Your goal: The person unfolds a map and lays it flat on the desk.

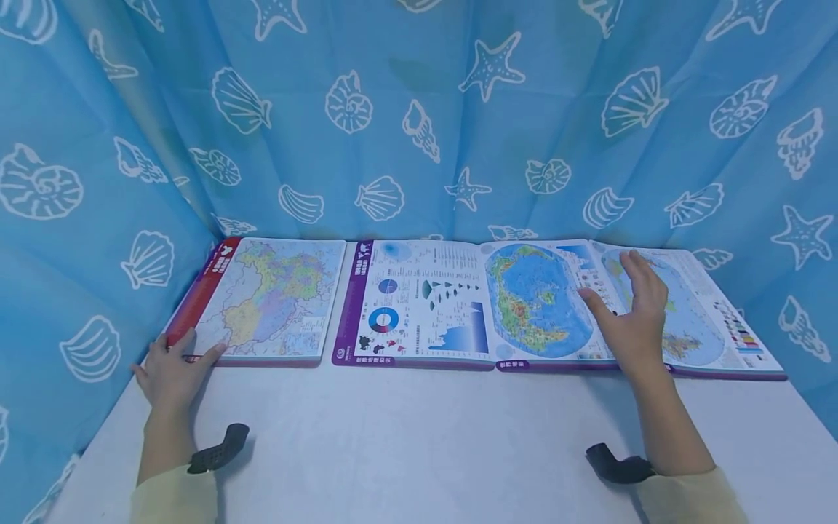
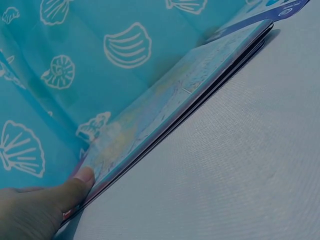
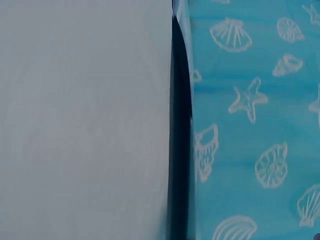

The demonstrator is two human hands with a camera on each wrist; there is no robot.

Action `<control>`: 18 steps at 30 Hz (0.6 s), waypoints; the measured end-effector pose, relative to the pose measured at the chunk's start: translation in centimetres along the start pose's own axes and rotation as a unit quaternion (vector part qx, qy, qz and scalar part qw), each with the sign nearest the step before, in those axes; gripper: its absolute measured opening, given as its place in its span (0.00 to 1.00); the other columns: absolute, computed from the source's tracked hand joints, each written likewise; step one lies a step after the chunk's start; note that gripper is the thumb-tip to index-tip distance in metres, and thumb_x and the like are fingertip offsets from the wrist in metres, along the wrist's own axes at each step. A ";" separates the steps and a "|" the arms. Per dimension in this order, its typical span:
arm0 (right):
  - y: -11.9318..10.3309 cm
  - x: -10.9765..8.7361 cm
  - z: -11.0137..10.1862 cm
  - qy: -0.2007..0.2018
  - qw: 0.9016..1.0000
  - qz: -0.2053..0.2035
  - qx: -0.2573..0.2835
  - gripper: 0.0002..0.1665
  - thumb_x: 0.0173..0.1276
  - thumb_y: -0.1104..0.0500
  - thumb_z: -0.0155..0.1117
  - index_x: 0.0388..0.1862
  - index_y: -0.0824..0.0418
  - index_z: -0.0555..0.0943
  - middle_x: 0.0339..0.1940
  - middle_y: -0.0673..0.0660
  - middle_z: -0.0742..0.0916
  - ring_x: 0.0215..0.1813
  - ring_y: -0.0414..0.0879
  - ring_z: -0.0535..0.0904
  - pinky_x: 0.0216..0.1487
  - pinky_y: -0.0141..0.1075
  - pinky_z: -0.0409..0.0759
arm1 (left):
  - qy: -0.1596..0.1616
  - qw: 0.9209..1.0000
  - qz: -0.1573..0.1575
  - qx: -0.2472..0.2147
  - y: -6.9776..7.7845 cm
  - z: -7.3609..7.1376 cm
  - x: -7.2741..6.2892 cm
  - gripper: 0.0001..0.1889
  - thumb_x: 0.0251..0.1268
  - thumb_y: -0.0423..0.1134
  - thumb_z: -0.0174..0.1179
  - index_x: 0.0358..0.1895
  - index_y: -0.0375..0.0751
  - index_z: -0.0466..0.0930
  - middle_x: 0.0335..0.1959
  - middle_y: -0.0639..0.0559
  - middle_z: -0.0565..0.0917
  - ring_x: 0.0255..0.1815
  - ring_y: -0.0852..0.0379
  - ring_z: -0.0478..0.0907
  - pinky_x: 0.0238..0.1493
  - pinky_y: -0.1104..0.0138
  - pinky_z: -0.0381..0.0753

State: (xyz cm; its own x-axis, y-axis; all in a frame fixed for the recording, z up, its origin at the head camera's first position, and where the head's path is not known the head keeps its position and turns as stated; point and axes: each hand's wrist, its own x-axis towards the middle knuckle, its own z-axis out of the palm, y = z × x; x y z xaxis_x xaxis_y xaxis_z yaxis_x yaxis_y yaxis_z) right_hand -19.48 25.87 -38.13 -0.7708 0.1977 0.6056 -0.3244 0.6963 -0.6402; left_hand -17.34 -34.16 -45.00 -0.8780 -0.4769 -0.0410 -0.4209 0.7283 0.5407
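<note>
Bench (image 1: pixel 406 437), white. Left: China map (image 1: pixel 278 298); left hand (image 1: pixel 172 371), fingers spread, rests on its near-left corner. Right: unfolded world map (image 1: pixel 546 302), partly hidden by right hand (image 1: pixel 633 320), fingers apart. Far: seashell-print curtain (image 1: pixel 419 94).

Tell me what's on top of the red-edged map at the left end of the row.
The left hand rests partly on the near left corner of the red-edged map. Whatever is printed directly beneath it is covered and cannot be seen.
</note>
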 end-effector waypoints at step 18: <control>-4.1 0.2 5.0 -0.044 0.996 -0.049 0.055 0.43 0.58 0.56 0.71 0.71 0.59 0.64 0.73 0.58 0.66 0.73 0.56 0.55 0.70 0.60 0.54 | 0.012 1.000 -0.010 -0.008 0.0 0.3 0.1 0.43 0.61 0.50 0.61 0.75 0.44 0.47 0.74 0.29 0.40 0.74 0.30 0.34 0.67 0.40 0.18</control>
State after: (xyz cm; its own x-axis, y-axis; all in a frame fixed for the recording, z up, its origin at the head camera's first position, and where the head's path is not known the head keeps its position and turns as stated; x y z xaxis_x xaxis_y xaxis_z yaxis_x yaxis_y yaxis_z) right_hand -21.05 19.57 -37.74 -0.7759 0.0682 0.6272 -0.4551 0.6279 -0.6313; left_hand -17.47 -34.08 -45.26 -0.8639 -0.5027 -0.0324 -0.4342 0.7105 0.5537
